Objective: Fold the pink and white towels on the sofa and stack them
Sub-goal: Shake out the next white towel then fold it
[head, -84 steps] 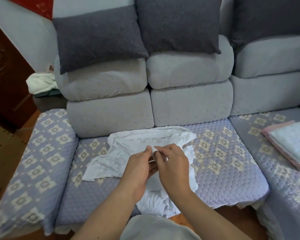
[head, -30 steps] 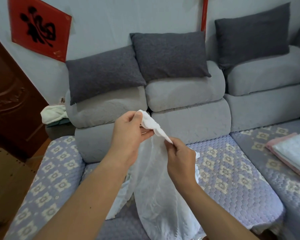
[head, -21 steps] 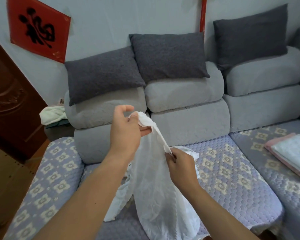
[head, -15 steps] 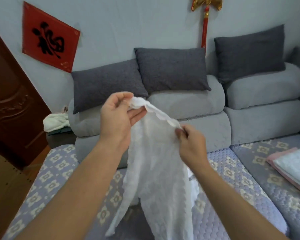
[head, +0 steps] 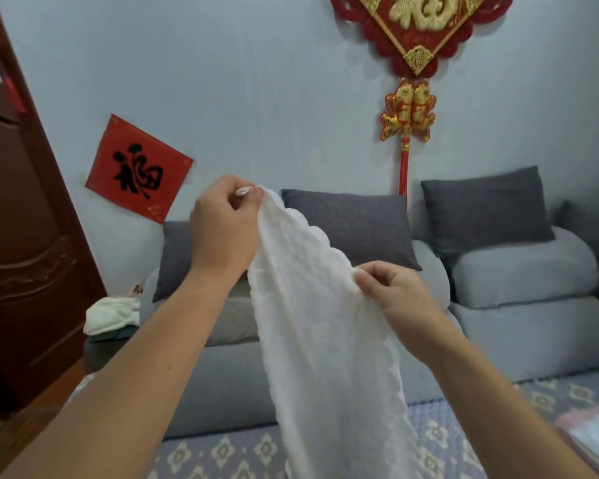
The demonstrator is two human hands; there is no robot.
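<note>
I've got one white towel (head: pixel 322 340) up in the air in front of the sofa (head: pixel 533 326) — my left hand (head: pixel 222 229) pinches its top corner high up, my right hand (head: pixel 395 295) pinches the scalloped edge lower and to the right, and the cloth hangs down between my two forearms. Three dark grey cushions (head: pixel 350 226) lean along the backrest. At the far right edge, one folded stack (head: pixel 592 437) lies on the seat — pink beneath, white on top. Two red decorations (head: pixel 137 167) hang on the wall.

The grey sofa (head: pixel 533 326) carries dark cushions (head: pixel 350 226) and folded towels (head: pixel 592 433) at right.
</note>
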